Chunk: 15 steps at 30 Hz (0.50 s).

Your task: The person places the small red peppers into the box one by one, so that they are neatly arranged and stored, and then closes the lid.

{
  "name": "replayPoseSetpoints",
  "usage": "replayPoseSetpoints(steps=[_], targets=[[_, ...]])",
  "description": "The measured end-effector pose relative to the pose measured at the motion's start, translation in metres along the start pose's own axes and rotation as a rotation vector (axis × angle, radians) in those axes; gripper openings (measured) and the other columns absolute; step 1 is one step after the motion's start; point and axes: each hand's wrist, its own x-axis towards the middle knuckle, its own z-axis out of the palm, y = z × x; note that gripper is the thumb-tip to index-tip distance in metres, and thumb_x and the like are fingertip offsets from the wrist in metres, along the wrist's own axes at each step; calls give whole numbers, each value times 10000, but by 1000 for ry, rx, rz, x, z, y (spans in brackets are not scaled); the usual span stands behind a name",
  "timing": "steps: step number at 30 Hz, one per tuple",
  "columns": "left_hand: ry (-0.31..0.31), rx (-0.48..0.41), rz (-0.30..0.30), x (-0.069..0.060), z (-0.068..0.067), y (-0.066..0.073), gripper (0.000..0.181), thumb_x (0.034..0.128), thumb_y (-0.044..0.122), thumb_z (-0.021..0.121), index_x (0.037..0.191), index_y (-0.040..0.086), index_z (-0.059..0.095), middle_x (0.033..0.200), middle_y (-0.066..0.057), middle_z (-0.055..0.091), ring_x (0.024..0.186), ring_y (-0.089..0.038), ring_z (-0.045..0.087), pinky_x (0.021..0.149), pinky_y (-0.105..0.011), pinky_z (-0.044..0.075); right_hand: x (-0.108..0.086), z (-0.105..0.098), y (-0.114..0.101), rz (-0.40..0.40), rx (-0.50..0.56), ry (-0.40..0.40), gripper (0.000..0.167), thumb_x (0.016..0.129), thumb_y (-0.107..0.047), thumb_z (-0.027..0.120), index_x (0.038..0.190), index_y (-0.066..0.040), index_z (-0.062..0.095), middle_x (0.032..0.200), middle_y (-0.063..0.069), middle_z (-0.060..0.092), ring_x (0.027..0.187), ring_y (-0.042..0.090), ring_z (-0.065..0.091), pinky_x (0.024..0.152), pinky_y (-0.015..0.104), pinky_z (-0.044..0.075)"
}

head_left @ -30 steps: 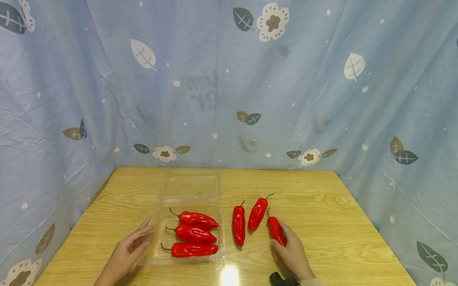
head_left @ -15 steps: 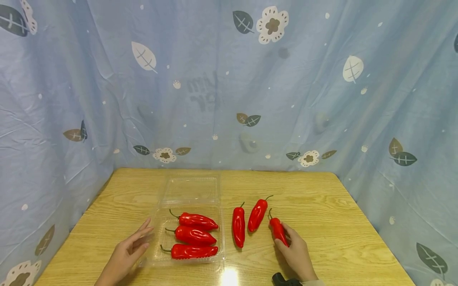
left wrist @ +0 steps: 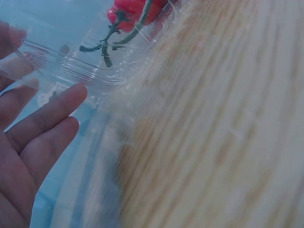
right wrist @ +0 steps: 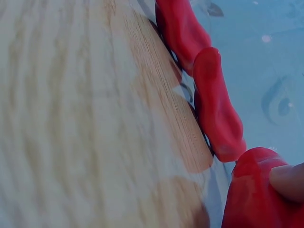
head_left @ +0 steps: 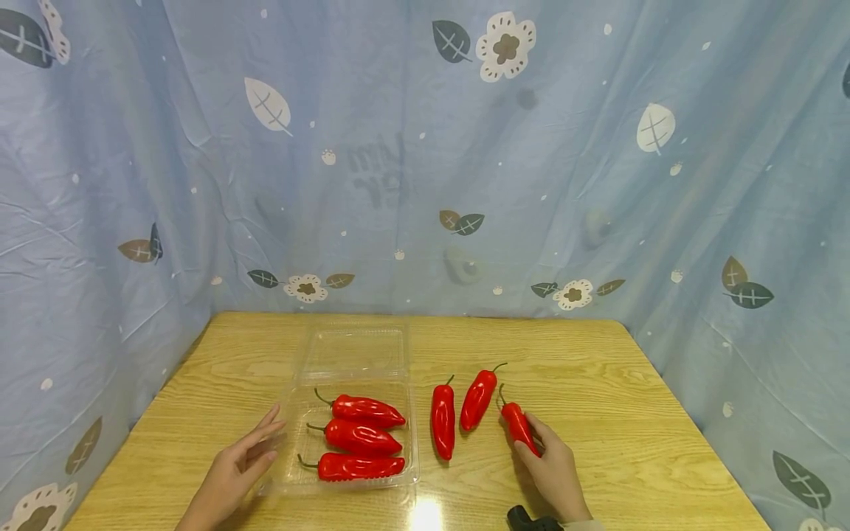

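Note:
My right hand (head_left: pixel 551 468) holds a red chili pepper (head_left: pixel 520 428) between thumb and fingers, its green stem pointing away from me. In the right wrist view a fingertip (right wrist: pixel 289 182) presses on its red skin. At the left edge of a clear plastic clamshell box (head_left: pixel 302 405), my left hand (head_left: pixel 229 472) rests with extended, spread fingers. Its fingers lie close to the box corner in the left wrist view; some show through the plastic. Inside the box are three peppers side by side: a back one (head_left: pixel 365 409), a middle one (head_left: pixel 361 436) and a front one (head_left: pixel 358 466), stems to the left.
Two more red peppers lie on the wooden table (head_left: pixel 617 413) between box and right hand: a left one (head_left: pixel 443 422) and a right one (head_left: pixel 479 400). The box's lid (head_left: pixel 355 350) is folded back, away from me. A blue patterned curtain (head_left: pixel 398 184) surrounds the table's far side.
My right hand has shifted slightly to the right with the pepper, which has turned a little. The left hand, the box and the other peppers stay in place.

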Motion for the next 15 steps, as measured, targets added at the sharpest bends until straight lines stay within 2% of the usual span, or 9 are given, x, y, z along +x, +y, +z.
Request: replayPoseSetpoints(steps=[9, 15], targets=[[-5, 11, -8, 0, -1, 0, 380, 917, -81, 528, 1297, -90, 505, 1484, -252, 309, 1227, 101, 434, 885, -103, 485, 0, 0, -1, -24, -1, 40, 501, 858, -31, 657, 1330, 49, 511, 1255, 260, 583, 1099, 381, 597, 780, 322, 576], [-2, 16, -3, 0, -1, -1, 378, 915, -82, 531, 1292, -95, 506, 1488, -236, 314, 1216, 102, 442, 883, -82, 474, -2, 0, -4, -43, -6, 48, 481, 851, 2, 641, 1317, 44, 528, 1231, 239, 606, 1083, 355, 608, 789, 339, 565]])
